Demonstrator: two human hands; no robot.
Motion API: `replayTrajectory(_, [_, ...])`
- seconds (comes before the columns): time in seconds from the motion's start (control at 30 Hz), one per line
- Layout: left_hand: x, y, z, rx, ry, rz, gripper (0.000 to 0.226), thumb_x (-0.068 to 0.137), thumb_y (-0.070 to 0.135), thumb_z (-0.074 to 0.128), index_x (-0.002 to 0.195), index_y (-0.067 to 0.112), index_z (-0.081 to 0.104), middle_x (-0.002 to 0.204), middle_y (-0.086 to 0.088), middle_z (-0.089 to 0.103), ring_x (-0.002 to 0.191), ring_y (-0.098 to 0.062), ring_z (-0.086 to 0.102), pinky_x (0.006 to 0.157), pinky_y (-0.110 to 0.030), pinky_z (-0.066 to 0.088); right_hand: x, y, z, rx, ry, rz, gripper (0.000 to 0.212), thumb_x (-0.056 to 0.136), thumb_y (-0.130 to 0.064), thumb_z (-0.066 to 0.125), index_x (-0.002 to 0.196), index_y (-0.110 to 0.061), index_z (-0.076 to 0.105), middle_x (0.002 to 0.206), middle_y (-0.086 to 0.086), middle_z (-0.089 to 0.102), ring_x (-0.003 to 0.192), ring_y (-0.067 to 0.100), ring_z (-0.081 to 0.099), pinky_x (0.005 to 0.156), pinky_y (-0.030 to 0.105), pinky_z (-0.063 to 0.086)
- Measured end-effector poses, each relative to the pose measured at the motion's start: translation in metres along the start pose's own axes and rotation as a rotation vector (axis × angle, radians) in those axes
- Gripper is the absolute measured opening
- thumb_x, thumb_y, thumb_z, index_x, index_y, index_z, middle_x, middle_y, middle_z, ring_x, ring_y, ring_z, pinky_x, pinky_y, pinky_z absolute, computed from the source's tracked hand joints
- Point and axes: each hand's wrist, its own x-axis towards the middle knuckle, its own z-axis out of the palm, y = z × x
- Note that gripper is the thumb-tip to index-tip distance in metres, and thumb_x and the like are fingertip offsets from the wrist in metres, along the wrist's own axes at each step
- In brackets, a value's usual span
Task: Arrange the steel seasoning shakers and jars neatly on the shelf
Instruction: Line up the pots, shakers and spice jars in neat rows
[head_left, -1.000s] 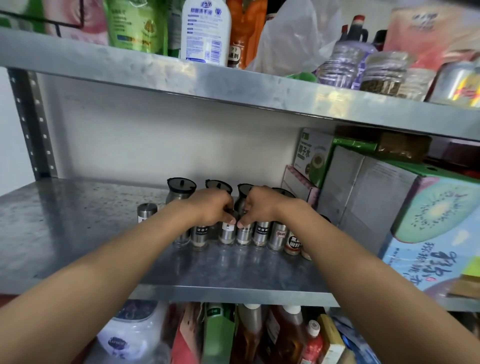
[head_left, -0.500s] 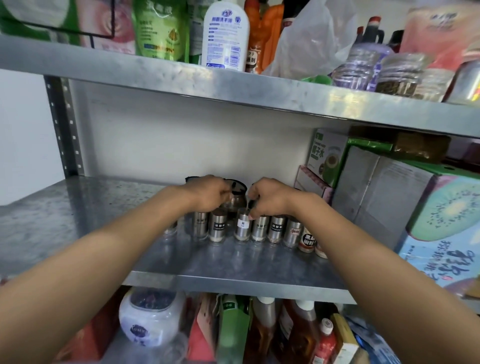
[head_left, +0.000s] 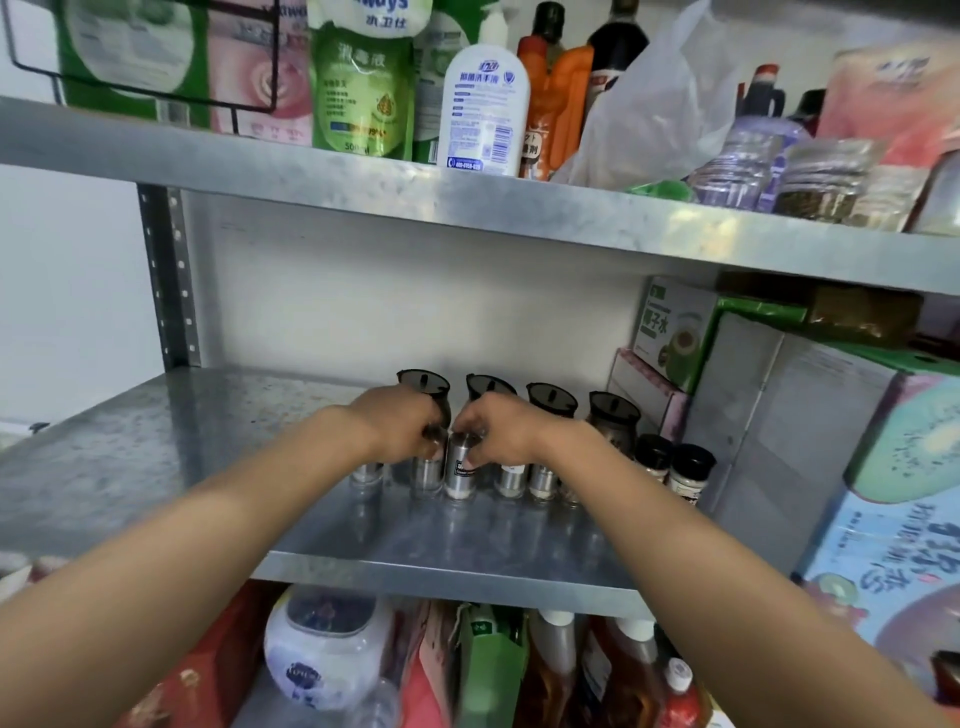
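A row of small steel seasoning shakers (head_left: 543, 480) stands on the middle metal shelf (head_left: 156, 457). Behind them stand several glass jars with dark lids (head_left: 551, 400). My left hand (head_left: 397, 423) is curled over the tops of the shakers at the row's left end and grips one. My right hand (head_left: 501, 428) pinches the top of one steel shaker (head_left: 461, 470) that stands a little forward of the row. Two black-capped spice jars (head_left: 691, 467) stand at the row's right end.
Cardboard boxes (head_left: 779, 415) fill the shelf's right side. The upper shelf (head_left: 467, 197) holds bottles, pouches and jars. Below, the lower shelf holds sauce bottles (head_left: 618, 670) and a white jar (head_left: 322, 649). A perforated upright post (head_left: 169, 280) stands at the back left.
Both hands have shifted slightly left along the row. My right hand now pinches a shaker near the middle, and the lone shaker at the left has joined the row.
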Motion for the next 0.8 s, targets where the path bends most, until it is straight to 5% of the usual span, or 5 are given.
replayTrajectory(0.3, [0.014,0.002,0.011,-0.148,-0.012,-0.037,0.018,0.076,0.034,0.071,0.090,0.023,0.067,0.086,0.001,0.069,0.080,-0.021,0.064,0.077,-0.042,0.055,0.002,0.001,-0.004,-0.124,0.045,0.072,0.028,0.077,-0.023,0.077,0.102,-0.012,0.072,0.099,0.005,0.071,0.091,0.022,0.065,0.081,0.036,0.057])
replayTrajectory(0.57, [0.020,0.013,0.014,-0.205,-0.002,-0.045,0.018,0.082,0.025,0.069,0.073,0.028,0.054,0.078,0.003,0.061,0.077,-0.020,0.059,0.063,-0.030,0.040,-0.002,0.003,-0.008,-0.118,0.028,0.094,0.017,0.080,-0.020,0.074,0.094,-0.011,0.071,0.094,0.007,0.071,0.088,0.023,0.067,0.073,0.034,0.054])
replayTrajectory(0.7, [0.016,0.012,0.012,-0.241,-0.006,-0.043,0.027,0.079,0.026,0.071,0.064,0.030,0.050,0.074,0.006,0.060,0.075,-0.019,0.060,0.062,-0.030,0.043,-0.002,0.002,-0.006,-0.080,0.006,0.113,0.025,0.075,-0.027,0.078,0.091,-0.010,0.069,0.088,0.007,0.070,0.082,0.023,0.066,0.066,0.030,0.049])
replayTrajectory(0.8, [0.009,0.008,0.005,-0.269,-0.015,-0.007,0.021,0.073,0.032,0.077,0.077,0.031,0.056,0.083,0.006,0.062,0.082,-0.019,0.062,0.072,-0.034,0.051,-0.001,0.000,-0.008,-0.033,-0.014,0.127,0.036,0.068,-0.037,0.081,0.093,-0.014,0.068,0.089,0.002,0.070,0.083,0.020,0.066,0.071,0.032,0.053])
